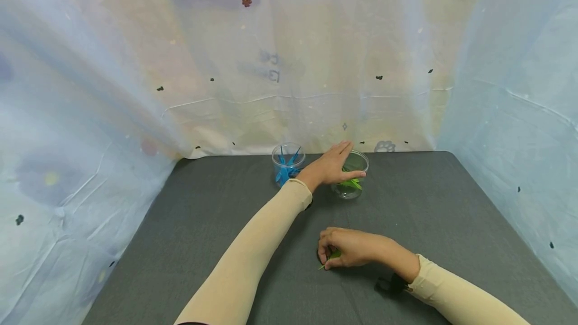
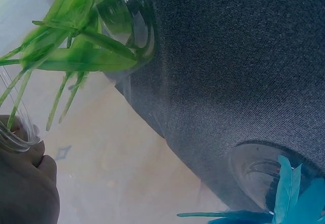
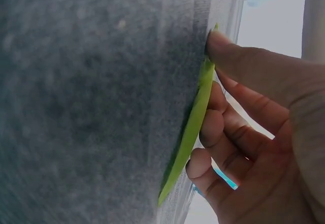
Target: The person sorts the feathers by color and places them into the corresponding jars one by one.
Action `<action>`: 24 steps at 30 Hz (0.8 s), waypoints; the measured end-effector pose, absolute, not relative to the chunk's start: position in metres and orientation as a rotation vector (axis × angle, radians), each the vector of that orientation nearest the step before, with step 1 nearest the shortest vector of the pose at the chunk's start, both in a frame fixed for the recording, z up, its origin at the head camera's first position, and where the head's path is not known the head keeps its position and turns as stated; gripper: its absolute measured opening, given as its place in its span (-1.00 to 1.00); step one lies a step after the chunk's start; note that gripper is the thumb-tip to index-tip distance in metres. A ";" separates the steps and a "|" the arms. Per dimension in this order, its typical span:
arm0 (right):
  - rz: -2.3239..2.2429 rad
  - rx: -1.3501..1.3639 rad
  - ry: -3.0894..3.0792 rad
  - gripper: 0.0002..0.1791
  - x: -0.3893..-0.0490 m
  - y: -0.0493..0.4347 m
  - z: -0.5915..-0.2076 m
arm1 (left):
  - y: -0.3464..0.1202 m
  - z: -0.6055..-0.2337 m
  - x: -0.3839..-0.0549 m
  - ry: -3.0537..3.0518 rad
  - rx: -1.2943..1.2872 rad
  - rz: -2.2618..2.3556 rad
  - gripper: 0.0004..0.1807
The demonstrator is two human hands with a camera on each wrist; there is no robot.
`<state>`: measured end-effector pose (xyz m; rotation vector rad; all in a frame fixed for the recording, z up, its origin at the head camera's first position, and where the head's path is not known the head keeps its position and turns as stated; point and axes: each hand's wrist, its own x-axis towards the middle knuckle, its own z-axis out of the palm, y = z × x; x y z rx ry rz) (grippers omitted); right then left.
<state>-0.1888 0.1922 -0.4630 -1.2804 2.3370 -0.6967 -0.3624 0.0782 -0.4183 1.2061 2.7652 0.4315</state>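
A clear jar (image 1: 348, 192) with green feathers (image 2: 76, 46) inside stands near the table's back edge. My left hand (image 1: 333, 163) reaches over to it, thumb and fairly straight fingers spread at its rim. In the left wrist view, part of that hand (image 2: 25, 183) shows beside the glass rim. Closer to me, my right hand (image 1: 349, 247) pinches a single green feather (image 3: 195, 117) low over the table. The thumb is at one end of the feather, and curled fingers lie along its side.
Left of the green feathers' jar stands a second clear jar (image 1: 289, 150) holding blue feathers (image 1: 283, 172). Both are on a dark grey cloth-covered table (image 1: 217, 204). A pale patterned curtain (image 1: 316, 64) hangs behind the table and along both sides.
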 end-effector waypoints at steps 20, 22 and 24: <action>-1.015 -1.207 2.314 -0.97 -0.202 0.215 -0.461 | 0.077 -0.418 -0.361 2.755 1.192 0.475 0.16; -1.039 -1.199 2.334 -0.97 -0.204 0.220 -0.461 | 0.077 -0.418 -0.361 2.757 1.191 0.476 0.16; -1.052 -1.188 2.362 -0.92 -0.205 0.224 -0.461 | 0.078 -0.419 -0.361 2.757 1.190 0.473 0.16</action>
